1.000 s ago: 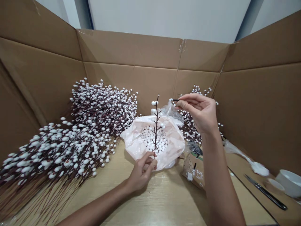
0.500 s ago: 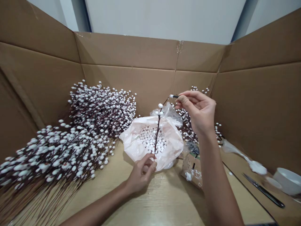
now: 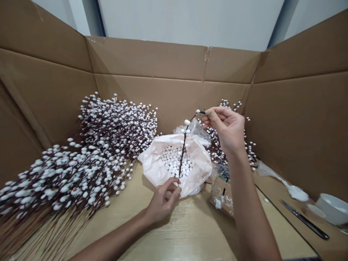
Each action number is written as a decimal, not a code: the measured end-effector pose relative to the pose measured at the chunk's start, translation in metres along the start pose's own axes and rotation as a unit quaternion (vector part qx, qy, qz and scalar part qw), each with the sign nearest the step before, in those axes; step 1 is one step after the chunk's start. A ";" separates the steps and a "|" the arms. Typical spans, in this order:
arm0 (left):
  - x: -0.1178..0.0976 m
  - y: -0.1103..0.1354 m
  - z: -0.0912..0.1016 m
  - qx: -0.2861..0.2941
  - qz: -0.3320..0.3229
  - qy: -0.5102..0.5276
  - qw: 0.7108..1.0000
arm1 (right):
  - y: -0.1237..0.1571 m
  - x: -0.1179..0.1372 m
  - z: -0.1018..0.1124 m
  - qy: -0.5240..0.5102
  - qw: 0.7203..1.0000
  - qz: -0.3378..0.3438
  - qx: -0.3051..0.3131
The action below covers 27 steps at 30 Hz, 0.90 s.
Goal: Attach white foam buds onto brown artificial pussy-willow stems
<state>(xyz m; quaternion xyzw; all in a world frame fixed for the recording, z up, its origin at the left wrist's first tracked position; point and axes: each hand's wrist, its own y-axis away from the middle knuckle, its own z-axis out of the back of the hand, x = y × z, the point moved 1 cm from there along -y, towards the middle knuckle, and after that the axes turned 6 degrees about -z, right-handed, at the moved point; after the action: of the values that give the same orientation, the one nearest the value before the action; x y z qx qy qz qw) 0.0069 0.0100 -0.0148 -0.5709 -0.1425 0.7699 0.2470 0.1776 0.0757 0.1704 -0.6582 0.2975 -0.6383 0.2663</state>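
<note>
My left hand [image 3: 164, 198] grips the lower end of a thin dark artificial berry branch [image 3: 184, 148] that carries a few white foam balls. The branch leans up and to the right, over a pale pink plastic bag [image 3: 199, 163] holding many loose white foam balls [image 3: 174, 163]. My right hand [image 3: 225, 130] is raised and pinches a short black stem tip [image 3: 202, 112] between thumb and forefinger. The top of the branch reaches that pinch, but I cannot tell whether they are joined.
Large piles of white-berried branches [image 3: 81, 163] lie on the light wooden table [image 3: 190, 232] at left, and more [image 3: 217, 148] lie behind my right hand. Cardboard walls [image 3: 146, 61] surround the table. At right lie a long black metal tool [image 3: 304, 224] and a white bowl [image 3: 330, 208].
The branch has tilted from nearly upright toward the right, and its top now reaches my right hand's pinch. My right hand has shifted slightly left.
</note>
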 end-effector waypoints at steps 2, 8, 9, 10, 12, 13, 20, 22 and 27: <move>0.000 0.000 0.000 0.001 0.000 -0.002 1.000 | 0.000 0.000 0.000 -0.007 1.000 -0.002 0.003; -0.001 0.000 0.000 -0.003 0.001 0.000 1.000 | 0.000 -0.001 0.000 -0.028 1.000 -0.003 0.001; -0.001 -0.001 0.000 -0.004 0.003 0.003 1.000 | 0.000 -0.001 0.000 -0.022 1.000 -0.003 -0.001; -0.002 -0.001 0.000 -0.005 0.005 0.006 1.000 | 0.000 -0.002 0.000 -0.015 1.000 -0.001 -0.003; -0.002 -0.001 0.001 -0.005 0.005 0.008 1.000 | -0.001 -0.003 0.001 -0.005 1.000 0.007 -0.006; -0.002 -0.001 0.001 -0.004 0.002 0.008 1.000 | -0.001 -0.003 0.001 -0.001 1.000 0.011 -0.006; -0.002 -0.001 0.001 -0.004 -0.004 -0.002 1.000 | 0.000 -0.003 0.001 0.010 1.000 0.015 -0.010; -0.002 -0.001 0.001 -0.003 -0.001 0.000 1.000 | 0.000 -0.002 0.001 0.003 1.000 0.020 -0.015; -0.002 -0.001 0.001 0.000 0.002 -0.003 1.000 | 0.000 -0.002 0.001 0.011 0.999 0.026 -0.023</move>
<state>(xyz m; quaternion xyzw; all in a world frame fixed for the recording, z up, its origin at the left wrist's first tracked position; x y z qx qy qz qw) 0.0062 0.0095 -0.0121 -0.5689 -0.1422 0.7721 0.2450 0.1786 0.0774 0.1691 -0.6487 0.3321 -0.6315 0.2647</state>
